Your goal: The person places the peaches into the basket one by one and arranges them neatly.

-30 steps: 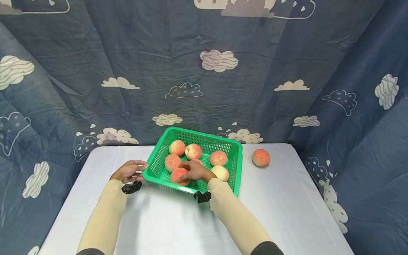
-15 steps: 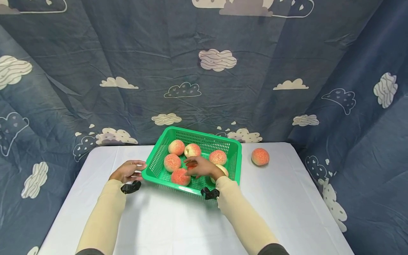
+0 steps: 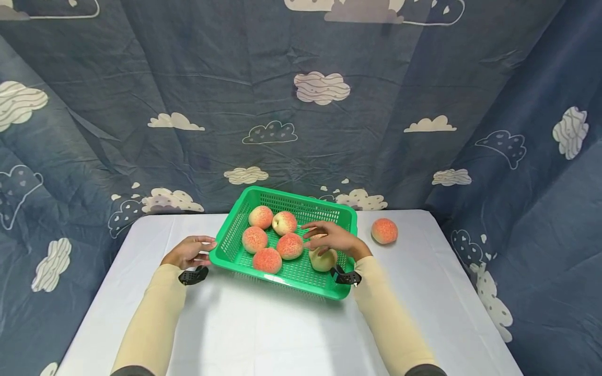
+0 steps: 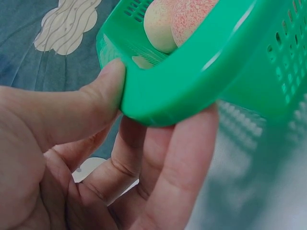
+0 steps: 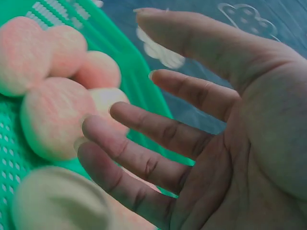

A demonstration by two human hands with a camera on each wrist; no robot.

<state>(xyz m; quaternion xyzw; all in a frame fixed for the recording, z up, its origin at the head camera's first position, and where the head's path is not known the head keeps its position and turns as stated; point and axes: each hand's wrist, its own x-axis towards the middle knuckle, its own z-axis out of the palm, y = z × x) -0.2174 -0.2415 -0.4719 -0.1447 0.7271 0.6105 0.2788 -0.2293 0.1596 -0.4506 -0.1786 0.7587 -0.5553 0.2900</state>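
Note:
My left hand [image 3: 188, 251] holds the near-left corner of a green plastic basket [image 3: 287, 284], thumb against the rim and fingers under it, as the left wrist view shows. Inside lie several red-and-yellow peaches, among them a red peach [image 3: 267, 260] by the front wall and another peach [image 3: 290, 246] in the middle. My right hand [image 3: 335, 237] hovers over the basket's right side with fingers spread and nothing in them. Below it sits a pale yellow peach [image 3: 322, 260], partly covered by the hand. The right wrist view shows the bare palm and fingers [image 5: 144, 163] beside the peaches.
One more peach [image 3: 384, 231] lies on the white tablecloth [image 3: 423, 292], right of the basket. A dark blue curtain [image 3: 367, 156] with cloud prints hangs behind the table and along both sides.
My right hand has let go of the front peach and moved right across the basket, uncovering the middle peach. The left hand has stayed at the basket's corner.

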